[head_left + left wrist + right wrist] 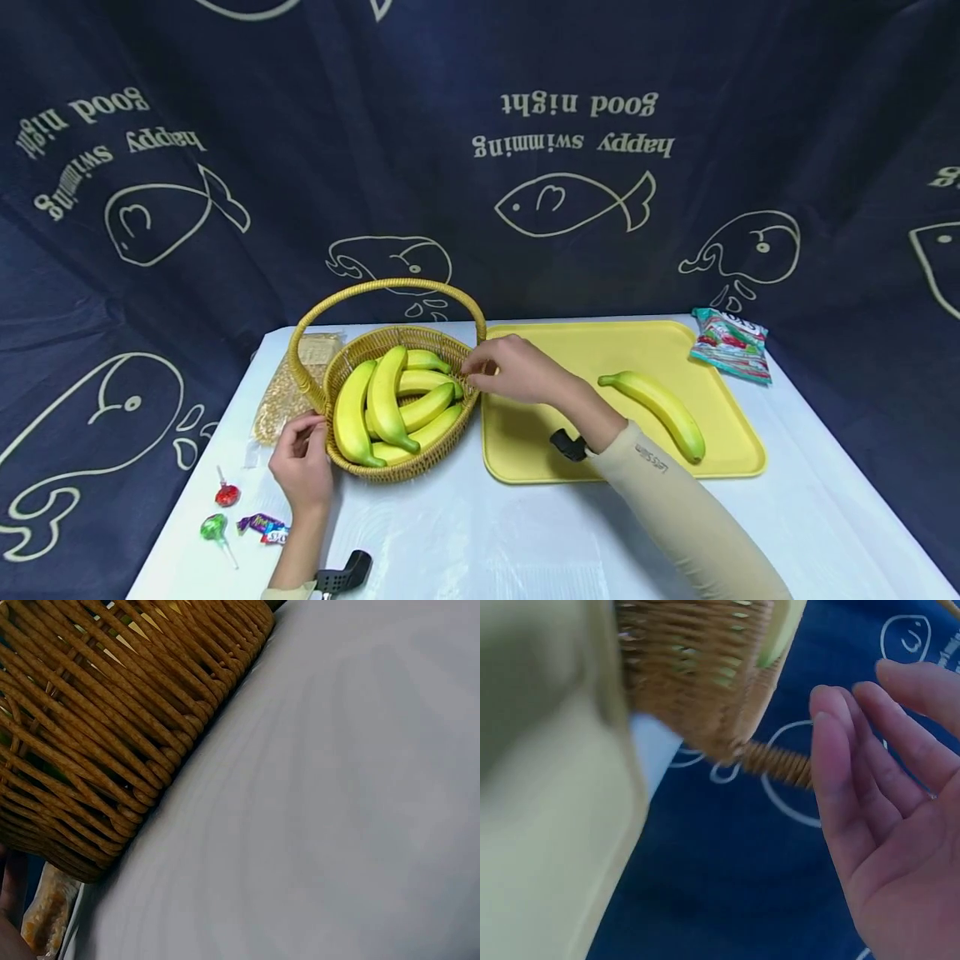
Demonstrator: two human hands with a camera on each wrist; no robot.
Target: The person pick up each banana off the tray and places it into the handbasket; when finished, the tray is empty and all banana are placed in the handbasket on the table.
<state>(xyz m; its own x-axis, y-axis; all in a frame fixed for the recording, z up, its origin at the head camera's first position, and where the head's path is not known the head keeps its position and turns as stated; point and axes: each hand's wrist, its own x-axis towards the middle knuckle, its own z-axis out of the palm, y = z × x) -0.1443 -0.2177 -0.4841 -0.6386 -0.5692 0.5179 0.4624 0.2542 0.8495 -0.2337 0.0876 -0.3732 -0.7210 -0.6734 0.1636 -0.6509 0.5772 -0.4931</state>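
Head view shows the left hand (pixel 302 467) curled against the wicker basket (pixel 420 463) wall, the right hand (pixel 510 369) over its rim beside the bananas (pixel 390 404). Right wrist view shows those fingers (pixel 840 787) loosely spread, holding nothing; left wrist view shows only weave, the hand's grip hidden.

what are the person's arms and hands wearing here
Both hands, the left hand and the right hand, are bare. The right arm wears a long beige sleeve with small dark lettering near the cuff. A small black device sits at each wrist.

Woven wicker basket (pixel 420 337) (rough, matt); smooth plastic tray (pixel 585 350); glossy bananas (pixel 386 400).
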